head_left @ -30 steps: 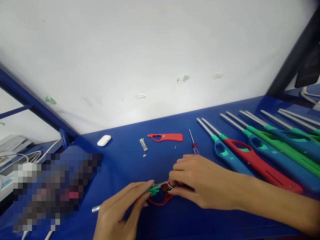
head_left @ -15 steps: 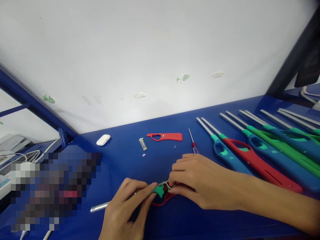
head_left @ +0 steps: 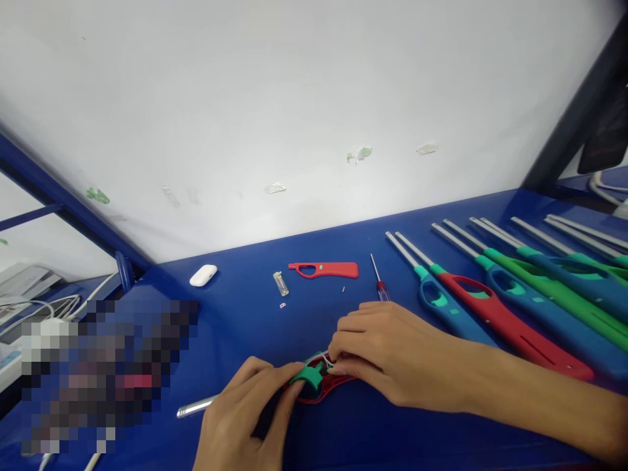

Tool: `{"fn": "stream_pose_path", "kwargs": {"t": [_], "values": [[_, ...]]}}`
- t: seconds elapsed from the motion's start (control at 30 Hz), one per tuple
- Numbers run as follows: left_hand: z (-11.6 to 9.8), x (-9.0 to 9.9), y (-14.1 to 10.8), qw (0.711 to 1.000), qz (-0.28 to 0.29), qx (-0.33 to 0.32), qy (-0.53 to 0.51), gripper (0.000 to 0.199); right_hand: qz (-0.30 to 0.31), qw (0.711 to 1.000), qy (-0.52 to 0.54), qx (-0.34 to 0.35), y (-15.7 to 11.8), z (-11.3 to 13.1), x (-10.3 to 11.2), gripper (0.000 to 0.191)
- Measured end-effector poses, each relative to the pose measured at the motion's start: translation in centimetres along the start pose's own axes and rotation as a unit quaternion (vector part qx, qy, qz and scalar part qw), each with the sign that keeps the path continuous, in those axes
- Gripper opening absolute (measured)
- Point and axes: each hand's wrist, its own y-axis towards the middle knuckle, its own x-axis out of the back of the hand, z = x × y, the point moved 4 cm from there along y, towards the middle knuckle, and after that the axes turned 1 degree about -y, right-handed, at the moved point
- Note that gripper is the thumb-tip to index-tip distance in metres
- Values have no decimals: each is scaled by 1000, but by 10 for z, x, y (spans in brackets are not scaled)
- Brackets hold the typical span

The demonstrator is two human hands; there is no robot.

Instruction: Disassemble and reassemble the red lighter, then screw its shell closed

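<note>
Low in the middle lies an opened red lighter body (head_left: pixel 321 392), its metal tube (head_left: pixel 195 407) pointing left. My left hand (head_left: pixel 250 405) pinches the green trigger (head_left: pixel 310 375) between thumb and index finger. The fingers of my right hand (head_left: pixel 387 353) are pressed together over the inside of the red body, by a thin white wire (head_left: pixel 324 356); what they pinch is hidden. Behind the hands lie a loose red half shell (head_left: pixel 338 269), a clear fuel tank (head_left: pixel 281 283), a tiny part (head_left: pixel 282 305) and a screwdriver (head_left: pixel 381 288).
Several long lighters in blue, red (head_left: pixel 515 327) and green lie in a row on the right of the blue table (head_left: pixel 235 314). A white case (head_left: pixel 203 275) is at the back left. A blurred-out area and cables occupy the left. A white wall stands behind.
My right fingers have shifted slightly left over the red body. The green trigger and my left fingertips have moved a little to the left, and more of the red body shows at the right fingers.
</note>
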Motion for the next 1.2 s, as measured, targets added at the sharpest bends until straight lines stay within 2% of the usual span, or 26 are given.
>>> {"fn": "stream_pose_path", "kwargs": {"t": [0.47,1.0,1.2], "values": [[3,-7,-6,999,-7,-13,38,16,-6,999,46,5,-4,-2,-2,22],[-1,-10,-5,999,-15,-5,30,19,-1,987,155,-39,-4,-5,-4,14],[-4,-9,-3,999,-9,-14,29,24,16,988,147,-39,-4,-8,-2,11]]}}
